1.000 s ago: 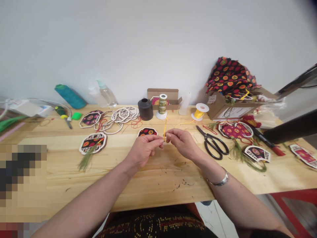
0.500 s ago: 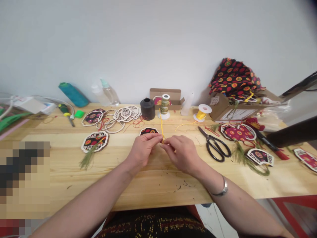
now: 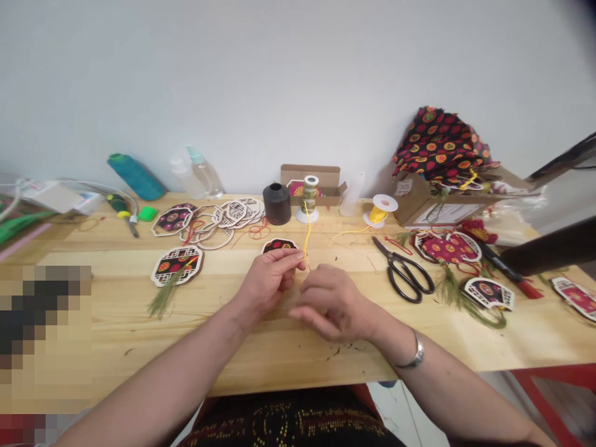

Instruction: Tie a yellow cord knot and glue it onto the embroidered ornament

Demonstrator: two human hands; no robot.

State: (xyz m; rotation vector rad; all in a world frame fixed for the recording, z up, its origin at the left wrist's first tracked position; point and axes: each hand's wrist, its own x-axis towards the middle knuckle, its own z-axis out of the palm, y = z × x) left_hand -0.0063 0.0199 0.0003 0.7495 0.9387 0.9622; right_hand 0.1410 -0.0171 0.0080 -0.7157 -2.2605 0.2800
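My left hand (image 3: 270, 279) is closed, with thumb and forefinger pinching a yellow cord (image 3: 308, 233). The cord stands up from the fingertips as a loop, and a thin end hangs below toward my right hand (image 3: 338, 302). My right hand is just right of and lower than the left. Its fingers are curled and its thumb is apart from them; whether the cord's end touches its fingers I cannot make out. Behind my left hand lies a black patterned ornament (image 3: 278, 246) with a pale frame, partly hidden.
Black-handled scissors (image 3: 406, 273) lie to the right. A yellow cord spool (image 3: 379, 211), a green thread spool (image 3: 308, 197) and a black thread cone (image 3: 276, 203) stand behind. A tasselled ornament (image 3: 177, 266) and pale cut-out frames (image 3: 235, 213) lie left; a cardboard box (image 3: 414, 202) holds patterned fabric.
My right hand has moved down and slightly away from the left, and its thumb has parted from the fingers. My left hand keeps its pinch on the cord, whose loop leans slightly right.
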